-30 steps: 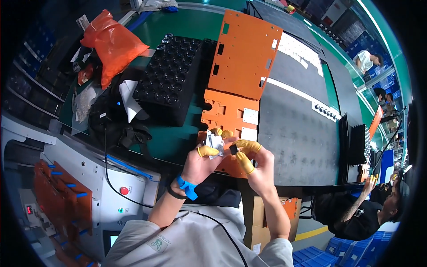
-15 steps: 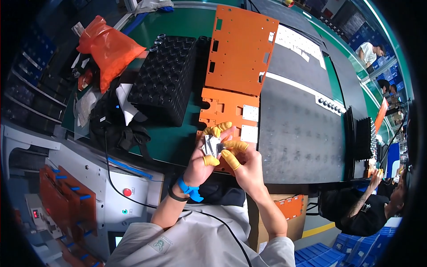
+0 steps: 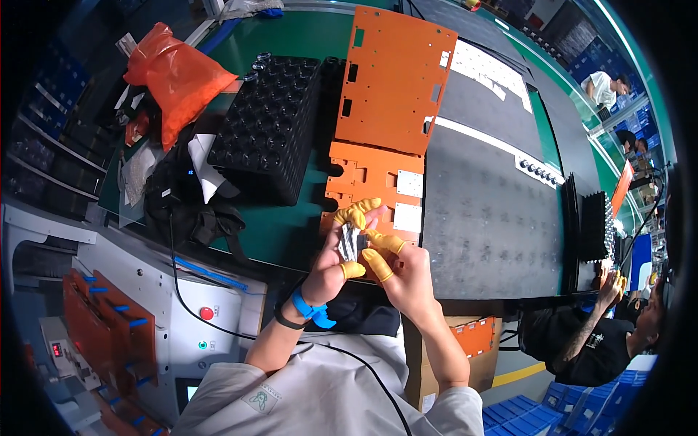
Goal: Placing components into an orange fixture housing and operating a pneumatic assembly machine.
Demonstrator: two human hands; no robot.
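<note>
Above the near edge of the surface [image 3: 270,234] and an orange board [image 3: 384,161], a left hand [image 3: 329,275] grasps silver plates [image 3: 347,245]; the right hand [image 3: 411,280], grip closed, pinches a small dark piece [image 3: 363,242].

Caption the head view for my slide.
In yellow finger cots, left hand holds silvery plates, right hand a small dark piece, above an orange board.

A pale grey shirt [image 3: 320,385] with short sleeves [image 3: 462,413] bears a small green emblem [image 3: 260,399]; a thin black cable [image 3: 368,365] crosses its front. Yellow finger cots [image 3: 381,267] cover digits of the left hand [image 3: 329,269] and right hand [image 3: 409,282]. The left wrist wears a bright blue band [image 3: 313,312] and a slim dark one.
</note>
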